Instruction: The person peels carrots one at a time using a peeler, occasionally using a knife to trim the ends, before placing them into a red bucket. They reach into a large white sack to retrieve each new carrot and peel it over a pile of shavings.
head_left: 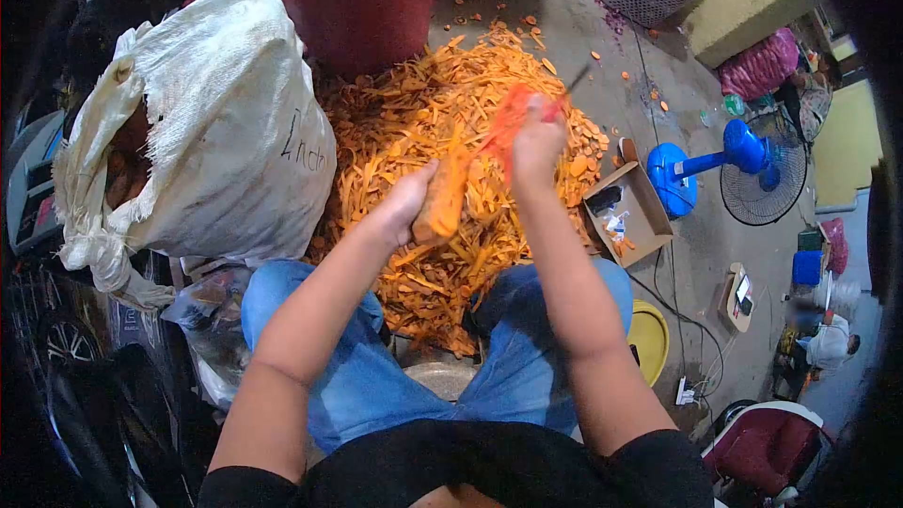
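Note:
A thick orange root vegetable (446, 196), peeled at least along its upper side, lies tilted in my left hand (409, 202), with the fingers wrapped round its side. Just right of it, my right hand (539, 146) is closed on a red tool (508, 127) smeared by motion; a thin dark tip juts out beyond the fingers. Both hands are over a big heap of orange peelings (404, 122), which spreads between my knees and up the floor.
A white woven sack (226, 122) bulges at the left, by a large red tub (353, 9). To the right are a cardboard tray (640, 198), a blue fan (743, 146) and a yellow lid (651, 343). Cables cross the floor. A person (828, 343) is far right.

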`<state>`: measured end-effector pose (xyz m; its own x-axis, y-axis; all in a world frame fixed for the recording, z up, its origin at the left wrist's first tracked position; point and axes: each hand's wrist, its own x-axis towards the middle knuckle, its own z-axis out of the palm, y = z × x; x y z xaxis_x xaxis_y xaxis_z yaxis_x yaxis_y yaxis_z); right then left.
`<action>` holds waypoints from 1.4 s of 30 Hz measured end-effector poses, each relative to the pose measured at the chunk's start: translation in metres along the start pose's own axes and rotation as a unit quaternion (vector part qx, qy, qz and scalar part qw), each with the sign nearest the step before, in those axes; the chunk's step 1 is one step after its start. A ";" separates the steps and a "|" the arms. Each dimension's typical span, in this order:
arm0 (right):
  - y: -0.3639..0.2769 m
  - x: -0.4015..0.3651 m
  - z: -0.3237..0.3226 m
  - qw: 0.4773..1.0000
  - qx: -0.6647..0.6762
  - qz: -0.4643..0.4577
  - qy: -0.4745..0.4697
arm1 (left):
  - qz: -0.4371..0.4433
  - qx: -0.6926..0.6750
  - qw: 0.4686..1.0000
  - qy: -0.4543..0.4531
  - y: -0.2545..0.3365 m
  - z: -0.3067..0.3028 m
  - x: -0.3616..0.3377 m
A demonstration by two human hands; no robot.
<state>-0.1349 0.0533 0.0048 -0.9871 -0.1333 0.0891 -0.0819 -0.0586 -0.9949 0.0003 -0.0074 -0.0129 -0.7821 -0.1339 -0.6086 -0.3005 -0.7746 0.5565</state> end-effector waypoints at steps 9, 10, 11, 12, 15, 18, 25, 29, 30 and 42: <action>0.028 -0.010 0.009 0.978 -0.193 -0.067 -0.035 | -0.043 0.080 0.995 0.041 0.000 0.008 -0.006; 0.040 0.008 0.006 0.976 -0.211 -0.057 0.005 | -0.030 0.105 0.993 0.039 0.003 0.015 -0.014; 0.049 0.024 -0.001 0.971 -0.231 -0.046 0.044 | -0.032 0.106 0.993 0.038 0.002 0.019 -0.017; 0.048 0.034 -0.010 0.971 -0.232 -0.045 0.044 | -0.026 0.087 0.995 0.038 0.001 0.022 -0.019; 0.033 0.046 -0.021 0.976 -0.178 -0.019 0.126 | -0.022 0.095 0.994 0.039 0.002 0.018 -0.020; 0.011 0.041 -0.025 0.979 -0.191 0.043 0.065 | -0.038 0.046 0.998 -0.022 0.000 0.006 -0.010; -0.025 -0.016 -0.023 0.970 -0.190 -0.118 -0.099 | 0.004 -0.069 0.998 -0.009 0.003 -0.003 -0.002; -0.020 -0.029 -0.039 0.777 -0.519 -0.168 -0.315 | 0.029 -0.093 0.994 -0.046 0.011 -0.015 0.002; -0.017 -0.034 -0.038 0.743 -0.534 -0.153 -0.373 | 0.028 -0.077 0.997 -0.009 0.014 -0.017 0.002; 0.017 -0.026 -0.023 0.714 -0.567 -0.147 -0.384 | 0.035 -0.040 0.999 -0.014 0.012 -0.015 0.000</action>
<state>-0.1140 0.0788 -0.0153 -0.5736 -0.8083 -0.1329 -0.7584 0.5853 -0.2868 0.0045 -0.0261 -0.0150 -0.8150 -0.1728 -0.5530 -0.2014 -0.8105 0.5501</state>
